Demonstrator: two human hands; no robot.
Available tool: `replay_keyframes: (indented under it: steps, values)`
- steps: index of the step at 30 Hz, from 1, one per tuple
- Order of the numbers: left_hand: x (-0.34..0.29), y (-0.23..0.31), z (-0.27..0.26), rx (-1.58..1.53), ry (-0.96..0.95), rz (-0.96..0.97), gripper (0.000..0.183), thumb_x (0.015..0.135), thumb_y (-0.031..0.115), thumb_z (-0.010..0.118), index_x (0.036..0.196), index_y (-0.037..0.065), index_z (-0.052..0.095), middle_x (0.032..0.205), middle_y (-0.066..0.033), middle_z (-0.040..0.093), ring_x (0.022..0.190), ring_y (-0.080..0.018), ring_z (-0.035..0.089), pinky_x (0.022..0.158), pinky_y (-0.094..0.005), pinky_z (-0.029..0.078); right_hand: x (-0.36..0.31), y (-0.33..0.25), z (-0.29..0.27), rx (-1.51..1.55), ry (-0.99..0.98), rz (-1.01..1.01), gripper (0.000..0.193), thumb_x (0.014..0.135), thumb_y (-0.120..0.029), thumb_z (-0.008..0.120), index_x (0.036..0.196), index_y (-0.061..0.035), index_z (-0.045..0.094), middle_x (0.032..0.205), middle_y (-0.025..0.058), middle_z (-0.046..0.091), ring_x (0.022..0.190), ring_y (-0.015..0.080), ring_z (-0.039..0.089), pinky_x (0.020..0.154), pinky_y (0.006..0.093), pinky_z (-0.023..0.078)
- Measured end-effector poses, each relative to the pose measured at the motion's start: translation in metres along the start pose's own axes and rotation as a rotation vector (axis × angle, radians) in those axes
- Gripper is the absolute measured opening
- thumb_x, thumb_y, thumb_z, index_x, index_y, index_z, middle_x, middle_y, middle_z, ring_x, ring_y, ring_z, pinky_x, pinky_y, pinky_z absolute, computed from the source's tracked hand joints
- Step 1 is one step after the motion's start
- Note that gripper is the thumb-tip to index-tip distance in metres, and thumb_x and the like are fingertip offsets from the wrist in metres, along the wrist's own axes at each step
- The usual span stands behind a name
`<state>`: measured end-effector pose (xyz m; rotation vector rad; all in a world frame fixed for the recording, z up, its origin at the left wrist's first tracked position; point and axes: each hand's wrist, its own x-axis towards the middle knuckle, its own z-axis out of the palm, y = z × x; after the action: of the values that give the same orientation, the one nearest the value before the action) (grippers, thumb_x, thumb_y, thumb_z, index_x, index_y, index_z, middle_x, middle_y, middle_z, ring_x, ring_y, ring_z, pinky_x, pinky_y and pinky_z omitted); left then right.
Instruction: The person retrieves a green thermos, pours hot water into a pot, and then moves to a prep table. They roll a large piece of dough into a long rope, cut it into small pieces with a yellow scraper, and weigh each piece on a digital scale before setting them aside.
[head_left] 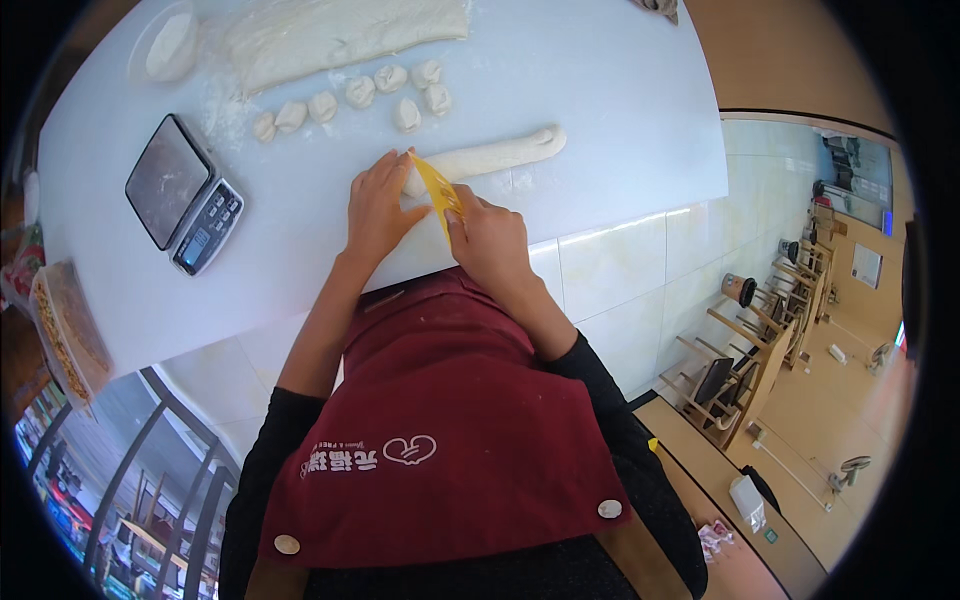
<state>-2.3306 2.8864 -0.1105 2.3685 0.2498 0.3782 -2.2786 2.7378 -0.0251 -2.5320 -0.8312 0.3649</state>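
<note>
A yellow dough scraper point(437, 190) is gripped in my right hand point(488, 236), its blade standing on edge across the near left end of a long dough rope point(500, 154). My left hand point(377, 205) curls around that end of the rope, fingers on the far side and thumb on the near side, beside the scraper. The rope stretches away to the right on the white table point(640, 150). Whether the blade has passed fully through the dough cannot be seen. Beyond my hands lie several small dough pieces point(360, 92) in a loose row.
A digital kitchen scale point(172, 185) stands at the left. Behind the pieces is a large dough slab point(340, 40), with a bowl of white flour point(172, 48) at far left. A clear bag of brown crumbs point(70, 335) rests by the left edge. Wooden chairs point(770, 340) stand at right.
</note>
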Motion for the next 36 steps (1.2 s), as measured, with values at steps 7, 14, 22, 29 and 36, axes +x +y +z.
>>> replay_keyframes:
  steps: [7, 14, 22, 29, 36]
  values:
    - [-0.002, -0.015, 0.010, -0.101, 0.150, 0.016, 0.040, 0.065, 0.014, 0.077, 0.101, 0.006, 0.063, 0.104, -0.0076, 0.061, 0.108, -0.0269, 0.055, 0.090, -0.0396, 0.040, 0.009, -0.010, 0.009, -0.106, -0.062, 0.019, 0.017, 0.084, -0.013, 0.056, 0.100, -0.0084, 0.052, 0.071, 0.0099, 0.063, 0.056, 0.0329, 0.062, 0.051, 0.0429, 0.049]
    - [-0.003, -0.015, 0.010, -0.102, 0.155, 0.000, 0.037, 0.065, 0.012, 0.077, 0.098, 0.007, 0.064, 0.104, -0.0094, 0.063, 0.105, -0.0270, 0.057, 0.089, -0.0381, 0.043, 0.012, -0.010, 0.012, -0.142, -0.079, 0.057, 0.017, 0.083, -0.013, 0.057, 0.097, -0.0069, 0.052, 0.074, 0.0122, 0.064, 0.057, 0.0335, 0.062, 0.052, 0.0426, 0.049]
    - [-0.001, -0.017, 0.003, -0.177, -0.013, -0.005, 0.035, 0.066, 0.010, 0.076, 0.099, 0.007, 0.064, 0.101, -0.0075, 0.062, 0.099, -0.0270, 0.057, 0.090, -0.0371, 0.041, 0.071, 0.007, 0.021, -0.056, -0.060, -0.030, 0.013, 0.079, -0.012, 0.056, 0.088, -0.0050, 0.061, 0.070, 0.0230, 0.062, 0.066, 0.0411, 0.061, 0.058, 0.0485, 0.050]
    - [-0.010, -0.122, -0.161, 0.241, 0.768, -0.379, 0.035, 0.077, 0.018, 0.075, 0.104, 0.003, 0.058, 0.098, -0.0112, 0.064, 0.089, -0.0262, 0.060, 0.077, -0.0382, 0.047, 0.034, 0.050, -0.032, 0.888, 0.159, 0.408, 0.024, 0.087, -0.012, 0.059, 0.106, 0.0030, 0.060, 0.076, 0.0105, 0.067, 0.054, 0.0123, 0.062, 0.043, 0.0219, 0.045]
    - [-0.029, -0.158, -0.219, 0.314, 0.675, -0.533, 0.037, 0.082, 0.035, 0.069, 0.107, 0.007, 0.066, 0.106, -0.0121, 0.065, 0.096, -0.0234, 0.060, 0.085, -0.0348, 0.045, -0.007, 0.108, -0.070, 0.719, 0.396, 0.634, 0.025, 0.089, -0.012, 0.056, 0.109, 0.0017, 0.059, 0.080, 0.0115, 0.068, 0.054, 0.0135, 0.060, 0.042, 0.0218, 0.039]
